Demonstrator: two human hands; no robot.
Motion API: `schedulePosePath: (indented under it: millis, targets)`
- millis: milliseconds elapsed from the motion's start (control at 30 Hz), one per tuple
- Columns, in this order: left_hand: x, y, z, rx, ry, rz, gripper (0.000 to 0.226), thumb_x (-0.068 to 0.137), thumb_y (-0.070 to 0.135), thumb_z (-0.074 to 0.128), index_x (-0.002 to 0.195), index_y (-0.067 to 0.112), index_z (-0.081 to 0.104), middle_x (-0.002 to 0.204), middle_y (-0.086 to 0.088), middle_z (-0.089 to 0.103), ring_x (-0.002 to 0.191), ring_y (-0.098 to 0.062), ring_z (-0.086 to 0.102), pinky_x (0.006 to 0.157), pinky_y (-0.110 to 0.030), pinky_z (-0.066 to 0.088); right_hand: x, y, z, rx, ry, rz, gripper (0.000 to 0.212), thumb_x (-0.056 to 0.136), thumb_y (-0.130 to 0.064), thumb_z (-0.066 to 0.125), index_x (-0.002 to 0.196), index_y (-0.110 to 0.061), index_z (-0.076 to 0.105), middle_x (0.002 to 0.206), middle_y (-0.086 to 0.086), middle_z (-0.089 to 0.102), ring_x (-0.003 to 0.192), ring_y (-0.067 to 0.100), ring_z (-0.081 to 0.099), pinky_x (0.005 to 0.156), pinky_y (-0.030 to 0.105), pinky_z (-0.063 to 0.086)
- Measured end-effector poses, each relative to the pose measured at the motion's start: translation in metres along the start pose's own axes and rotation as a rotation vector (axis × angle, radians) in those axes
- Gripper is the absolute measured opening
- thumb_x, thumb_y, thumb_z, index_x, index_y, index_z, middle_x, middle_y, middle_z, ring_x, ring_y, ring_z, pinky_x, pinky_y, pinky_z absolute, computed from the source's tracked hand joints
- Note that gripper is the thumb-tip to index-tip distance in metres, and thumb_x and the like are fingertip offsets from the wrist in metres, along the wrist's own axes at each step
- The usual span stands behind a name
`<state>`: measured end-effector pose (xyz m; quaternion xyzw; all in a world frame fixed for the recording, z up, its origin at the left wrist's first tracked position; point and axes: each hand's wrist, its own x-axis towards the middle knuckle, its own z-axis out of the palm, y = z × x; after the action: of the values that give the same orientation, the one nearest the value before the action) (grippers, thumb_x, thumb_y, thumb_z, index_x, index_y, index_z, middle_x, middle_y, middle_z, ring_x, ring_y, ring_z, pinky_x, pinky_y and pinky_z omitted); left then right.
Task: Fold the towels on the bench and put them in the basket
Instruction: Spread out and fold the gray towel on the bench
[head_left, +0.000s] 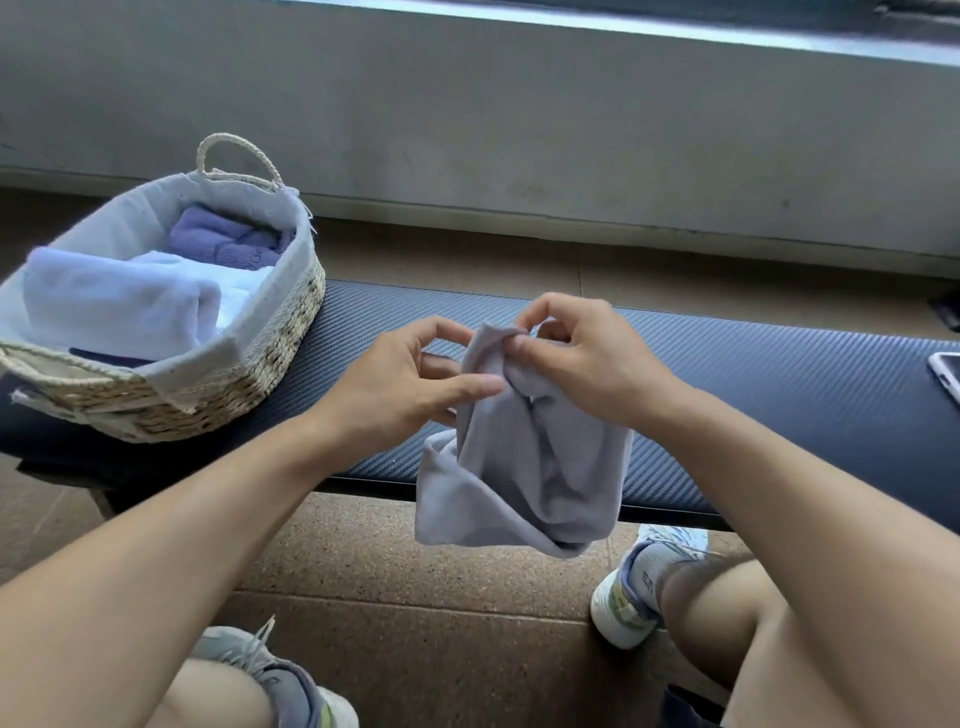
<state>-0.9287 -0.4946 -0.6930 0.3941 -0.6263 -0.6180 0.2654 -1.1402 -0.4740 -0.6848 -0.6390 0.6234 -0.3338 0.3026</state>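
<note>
**Grey towel held bunched above the counter's near edge**

A grey towel (524, 467) hangs crumpled in the air in front of the person, over the front edge of the dark ribbed counter (727, 374). The right hand (582, 358) has its grip closed on the towel's top edge, thumb and forefinger pinching the cloth. The left hand (415, 379) meets the same bunched top from the other side, its thumb and fingers curled round a fold of cloth just below the right hand's pinch. The rest of the towel droops in loose folds.

To the left, on the counter, stands a woven basket (249, 395) with a cloth lining. Inside lie a white towel (119, 306) and, behind it, a purple towel (223, 239), both folded. A phone (946, 371) lies at the counter's far right. Below, two trainers rest on the speckled floor (415, 561).
</note>
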Motion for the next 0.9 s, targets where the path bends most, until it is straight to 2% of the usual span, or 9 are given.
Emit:
schedulePosePath:
  millis: [67,167,233,400,533,633,733,800,900]
  targets:
    - [-0.002,-0.003,-0.003,0.172,-0.004,-0.020,0.048,0.067,0.033,0.089,0.106,0.024,0.064,0.093,-0.005,0.077,0.081,-0.017,0.074,0.075,-0.037,0.061,0.006,0.005,-0.003,0.016,0.143,0.078,0.012,0.093,-0.032,0.070,0.085,-0.023,0.066,0.061,-0.010,0.061,0.052,0.003,0.047,0.053,0.023,0.039]
    - [-0.008,-0.009,-0.003,0.633,-0.001,-0.019,0.036,0.071,0.048,0.087,0.098,0.033,0.068,0.088,0.012,0.073,0.078,-0.003,0.070,0.075,-0.030,0.059,0.015,0.018,-0.010,0.095,0.341,0.199,0.012,0.093,-0.033,0.068,0.086,-0.024,0.067,0.081,-0.004,0.073,0.071,0.008,0.063,0.070,0.031,0.051]
    - [-0.012,-0.010,0.000,0.789,0.019,0.011,0.027,0.075,0.053,0.083,0.088,0.033,0.071,0.079,0.017,0.071,0.073,0.002,0.065,0.069,-0.026,0.054,0.019,0.024,-0.016,0.046,0.391,0.244,0.011,0.095,-0.033,0.066,0.092,-0.022,0.067,0.086,-0.005,0.072,0.078,0.008,0.064,0.067,0.025,0.048]
    - [-0.013,-0.008,0.003,0.947,-0.204,-0.076,0.040,0.064,0.063,0.086,0.069,0.025,0.073,0.072,0.008,0.069,0.064,-0.006,0.061,0.057,-0.025,0.046,0.029,0.035,-0.033,0.055,0.540,0.356,0.012,0.099,-0.031,0.057,0.101,-0.020,0.062,0.090,-0.011,0.063,0.090,0.012,0.060,0.069,0.024,0.040]
    - [-0.017,-0.003,0.001,0.907,-0.295,-0.248,0.056,0.068,0.075,0.074,0.063,0.020,0.075,0.046,0.006,0.054,0.043,-0.009,0.041,0.047,-0.024,0.033,0.032,0.040,-0.045,0.089,0.609,0.377,0.014,0.099,-0.031,0.057,0.102,-0.018,0.062,0.094,-0.006,0.065,0.095,0.016,0.063,0.078,0.025,0.042]
    - [-0.012,-0.005,-0.002,0.859,-0.083,-0.121,0.056,0.077,0.073,0.065,0.063,0.019,0.071,0.048,0.009,0.058,0.044,-0.006,0.043,0.050,-0.027,0.038,0.028,0.038,-0.044,0.119,0.492,0.309,0.010,0.095,-0.033,0.062,0.094,-0.024,0.065,0.093,-0.004,0.071,0.094,0.017,0.068,0.082,0.035,0.054]
    - [-0.005,-0.006,-0.004,0.685,0.218,0.025,0.049,0.073,0.073,0.064,0.097,0.030,0.068,0.087,0.015,0.069,0.077,0.004,0.063,0.072,-0.026,0.054,0.017,0.023,-0.036,0.151,0.286,0.119,0.008,0.094,-0.031,0.066,0.087,-0.028,0.064,0.084,-0.008,0.072,0.080,0.011,0.066,0.079,0.038,0.056]
    - [0.001,-0.004,-0.004,0.491,0.277,0.058,0.071,0.068,0.070,0.073,0.126,0.032,0.057,0.115,0.017,0.065,0.100,0.003,0.064,0.084,-0.025,0.054,0.005,0.010,-0.026,0.139,0.085,-0.011,0.010,0.098,-0.024,0.064,0.089,-0.026,0.062,0.076,-0.008,0.067,0.067,0.009,0.055,0.065,0.032,0.046]
    - [0.005,-0.004,0.001,0.257,0.266,0.144,0.073,0.068,0.060,0.085,0.130,0.032,0.058,0.123,0.012,0.067,0.110,-0.001,0.066,0.094,-0.028,0.055,-0.008,-0.001,-0.012,0.139,-0.141,-0.116,0.010,0.100,-0.021,0.064,0.092,-0.024,0.060,0.072,-0.011,0.067,0.063,0.005,0.050,0.061,0.023,0.041]
